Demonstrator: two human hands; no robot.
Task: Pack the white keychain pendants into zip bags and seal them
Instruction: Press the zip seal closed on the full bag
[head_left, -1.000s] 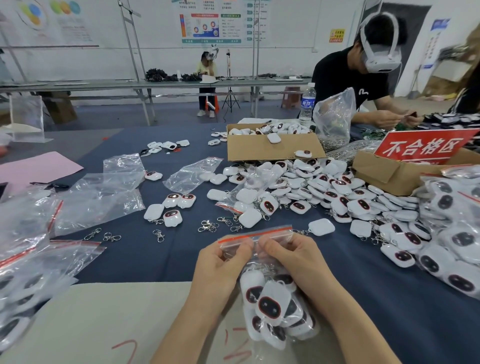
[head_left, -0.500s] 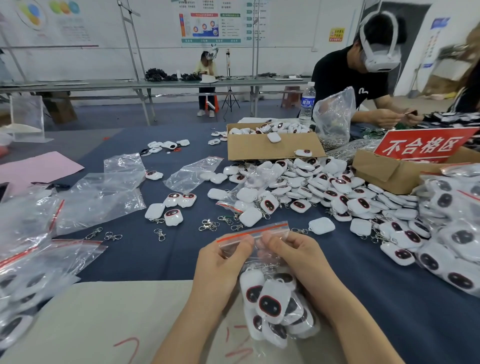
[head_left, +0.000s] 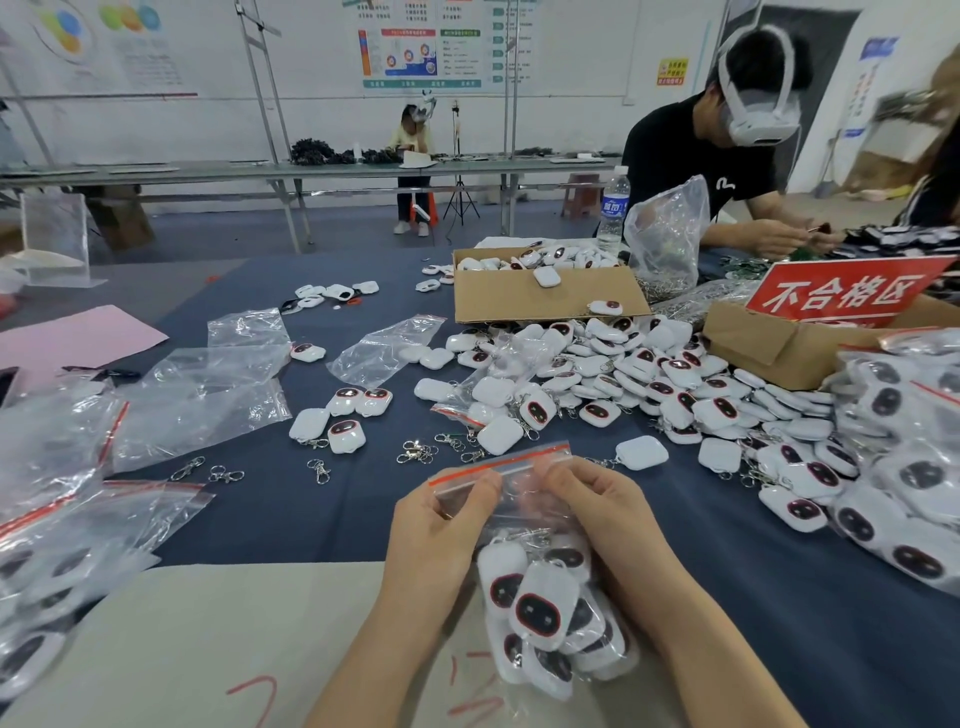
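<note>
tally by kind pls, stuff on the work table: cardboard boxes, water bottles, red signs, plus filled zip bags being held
cardboard boxes: 2
water bottle: 1
red sign: 1
zip bag, filled and held: 1
total: 5
</note>
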